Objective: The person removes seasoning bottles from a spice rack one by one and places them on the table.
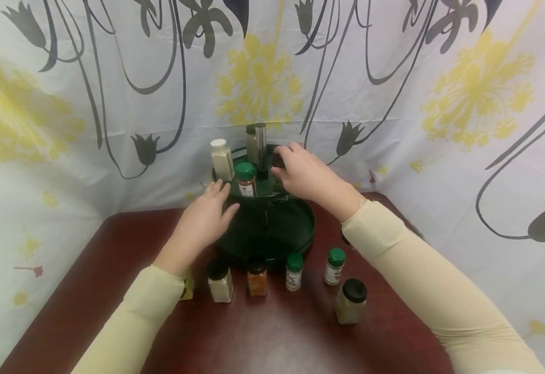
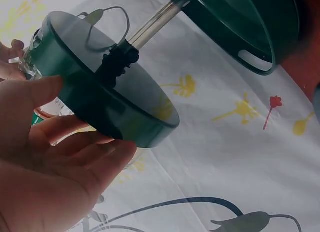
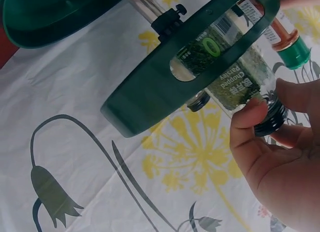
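Note:
A green two-tier turntable rack stands at the back of the table. My right hand (image 1: 302,174) pinches the black lid of a clear jar labelled chopped parsley (image 3: 234,84), which stands inside the upper tier's rim (image 3: 135,104). My left hand (image 1: 205,215) touches that tier's near left side with extended fingers (image 2: 107,159). Also on the upper tier are a white-capped jar of pale powder (image 1: 222,162), a green-capped jar of reddish spice (image 1: 246,182) and, beside the metal post (image 1: 261,143), a dark-lidded jar (image 1: 251,148).
Below is the wider lower tier (image 1: 263,236). In front of it on the dark red table (image 1: 272,337) stand a pale jar (image 1: 221,286), an orange-brown jar (image 1: 257,282), two green-capped jars (image 1: 294,278) and a black-lidded jar (image 1: 350,306). A yellow item (image 1: 188,288) is partly hidden by my left wrist.

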Available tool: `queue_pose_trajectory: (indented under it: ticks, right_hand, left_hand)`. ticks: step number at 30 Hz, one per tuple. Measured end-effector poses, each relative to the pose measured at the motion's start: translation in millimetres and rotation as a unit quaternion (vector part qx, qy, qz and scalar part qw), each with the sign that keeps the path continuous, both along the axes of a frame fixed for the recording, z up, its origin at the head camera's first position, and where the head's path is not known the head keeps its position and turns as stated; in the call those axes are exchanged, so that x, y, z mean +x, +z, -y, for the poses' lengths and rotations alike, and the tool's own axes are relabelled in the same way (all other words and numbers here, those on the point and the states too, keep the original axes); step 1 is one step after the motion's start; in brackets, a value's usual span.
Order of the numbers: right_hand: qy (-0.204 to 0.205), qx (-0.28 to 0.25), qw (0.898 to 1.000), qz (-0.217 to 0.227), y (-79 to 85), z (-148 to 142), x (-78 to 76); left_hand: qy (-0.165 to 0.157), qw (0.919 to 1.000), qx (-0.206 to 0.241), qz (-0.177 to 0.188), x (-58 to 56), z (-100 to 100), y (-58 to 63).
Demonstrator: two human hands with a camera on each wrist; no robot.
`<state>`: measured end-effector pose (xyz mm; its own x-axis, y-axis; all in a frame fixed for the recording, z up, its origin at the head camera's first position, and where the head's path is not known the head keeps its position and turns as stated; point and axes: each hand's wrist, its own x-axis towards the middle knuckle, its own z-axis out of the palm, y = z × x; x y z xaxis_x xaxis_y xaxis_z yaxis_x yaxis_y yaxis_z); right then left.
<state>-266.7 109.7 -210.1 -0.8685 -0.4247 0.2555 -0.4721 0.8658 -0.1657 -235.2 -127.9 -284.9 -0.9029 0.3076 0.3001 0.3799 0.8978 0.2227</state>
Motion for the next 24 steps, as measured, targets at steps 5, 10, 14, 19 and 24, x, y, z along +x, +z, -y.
queue_pose_trajectory:
  ticks: [5,10,14,19,24]
  right_hand:
    - [0.005,-0.023,1.0,-0.012,-2.1,-1.2,-0.7]
    - [0.014,-0.05,0.998,-0.041,1.7,-2.4,2.5]
    - [0.017,-0.066,0.996,-0.057,8.3,-5.2,8.8]
    - [0.033,-0.092,0.991,-0.09,15.0,-10.6,23.9]
    - [0.059,-0.126,0.981,-0.133,16.7,-21.4,50.8]
  left_hand:
    - [-0.007,0.9999,-0.01,-0.01,1.2,1.0,-1.2]
    - [-0.007,0.9997,-0.019,-0.017,0.7,-0.2,-2.8]
    - [-0.008,0.9996,-0.02,-0.021,2.7,-1.4,-3.2]
    - [-0.01,0.999,-0.033,-0.029,5.9,-2.9,-3.6]
    - [-0.016,0.9973,-0.063,-0.036,10.3,-4.0,-3.6]
